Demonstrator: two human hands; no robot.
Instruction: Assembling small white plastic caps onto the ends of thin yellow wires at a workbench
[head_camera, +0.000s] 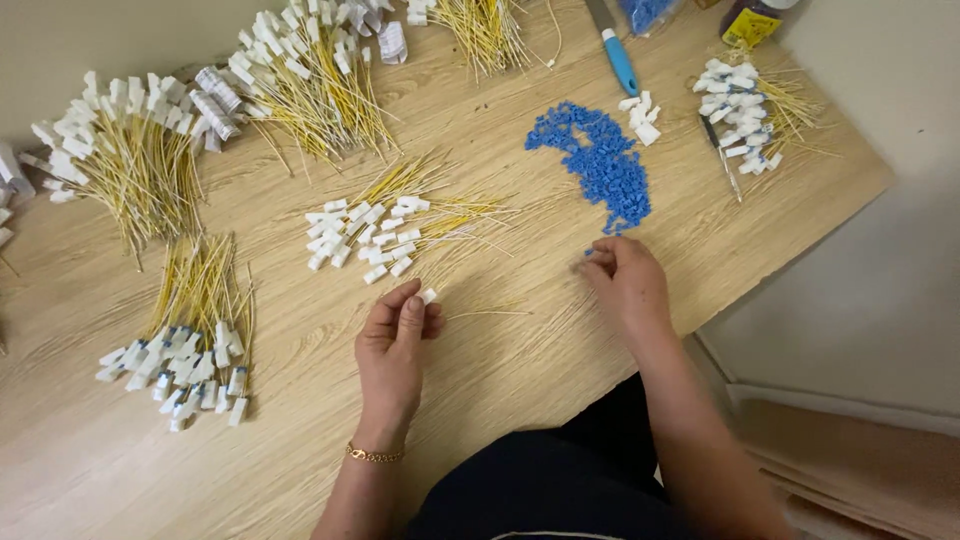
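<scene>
A white connector (428, 295) with its yellow wire pinched in the left hand (392, 345), a blue clip (588, 255) gripped by the right hand (627, 280) at the blue pile (600, 165), wire bundles (375, 230) spread over the tabletop (480, 390), blue-handled tool (615, 50) beyond.

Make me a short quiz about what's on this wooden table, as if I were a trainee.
1. True or false: the left hand holds a white plastic connector on thin yellow wires.
2. Which is nearest the right hand? A) blue-handled tool B) pile of small blue plastic pieces C) yellow-labelled bottle
3. Fill in: the light wooden table carries bundles of ____ wires with white ends.

Key: 1 true; 2 B; 3 yellow.
</scene>
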